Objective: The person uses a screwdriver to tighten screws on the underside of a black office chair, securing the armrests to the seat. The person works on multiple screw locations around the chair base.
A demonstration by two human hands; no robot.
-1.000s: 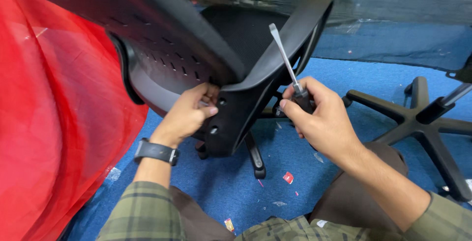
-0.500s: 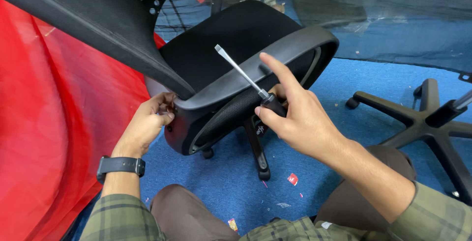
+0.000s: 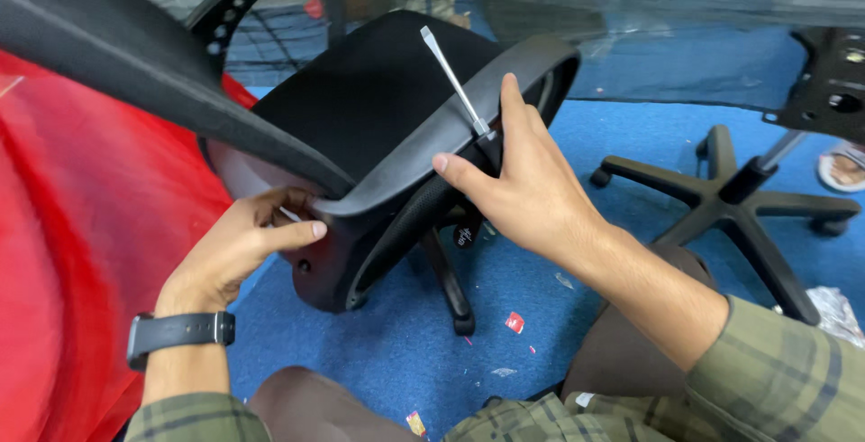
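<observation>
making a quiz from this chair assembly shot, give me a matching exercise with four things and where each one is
Things:
1. screwdriver
2. five-star chair base
3. wristwatch
4. red cloth

Places:
A. lying on the blue carpet at the far right
B. along the left edge of the view
C. in the right hand, shaft pointing up
D. on the left wrist, behind the left hand

Pairs: 1-C, 2-A, 3-D, 4-B

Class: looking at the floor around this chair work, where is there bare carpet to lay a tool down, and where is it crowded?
Bare blue carpet lies between the black chair seat and the five-star base, with only paper scraps. It is crowded under the seat, where the left hand and right hand with the screwdriver work, and the red cloth fills the left.
</observation>
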